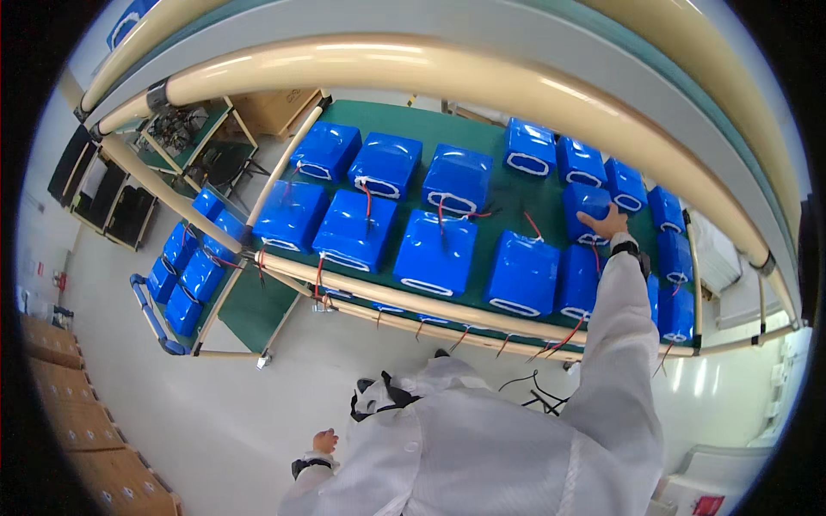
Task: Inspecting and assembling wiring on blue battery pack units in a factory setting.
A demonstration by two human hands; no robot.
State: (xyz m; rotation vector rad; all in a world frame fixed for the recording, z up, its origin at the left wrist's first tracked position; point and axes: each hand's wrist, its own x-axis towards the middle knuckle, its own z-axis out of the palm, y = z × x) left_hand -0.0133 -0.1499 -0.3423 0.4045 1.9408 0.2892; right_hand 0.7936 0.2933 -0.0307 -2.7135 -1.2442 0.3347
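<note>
My right hand (pixel 607 225) reaches over the green shelf (pixel 516 206) and grips the near right side of a blue shrink-wrapped battery pack (pixel 581 202). Red wires hang below that pack. Another blue battery pack (pixel 576 279) stands just in front of it, and a further blue pack (pixel 625 182) sits behind and to the right. Low at my left side hangs my left hand (pixel 325 441), away from the shelf, its fingers loosely bent with nothing visible in them.
More blue packs (pixel 434 249) with red and black leads stand in rows along the shelf. A cream tube rail (pixel 387 288) edges its front; another beam (pixel 413 64) crosses above. To the left is a cart with blue packs (pixel 202 275). Cardboard boxes (pixel 95 430) are stacked lower left.
</note>
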